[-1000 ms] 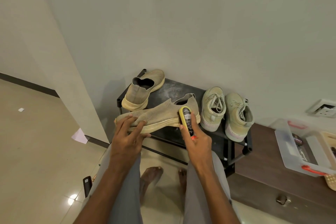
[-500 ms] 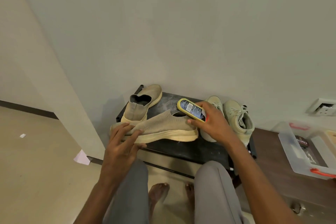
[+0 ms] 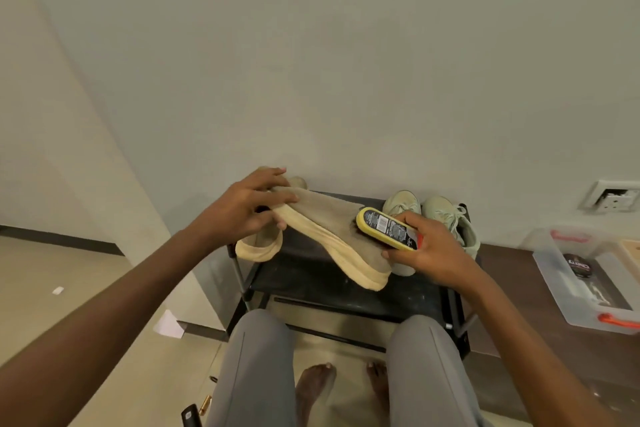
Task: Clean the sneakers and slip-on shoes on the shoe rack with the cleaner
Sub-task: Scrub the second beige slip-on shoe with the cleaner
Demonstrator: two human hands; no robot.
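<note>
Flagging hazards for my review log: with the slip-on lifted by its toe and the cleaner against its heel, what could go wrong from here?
1. The left hand grips only the toe of the slip-on shoe; pressure from the cleaner in the right hand could twist it loose.
2. The heel hangs beside the sneakers; a slip might knock them off the shoe rack.

The cleaner (image 3: 388, 228) label's barcode and print are too blurred to read.

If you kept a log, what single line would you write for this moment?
left hand: holds beige slip-on shoe by toe, tilted | right hand: holds yellow cleaner against heel | sneakers: on shoe rack
</note>
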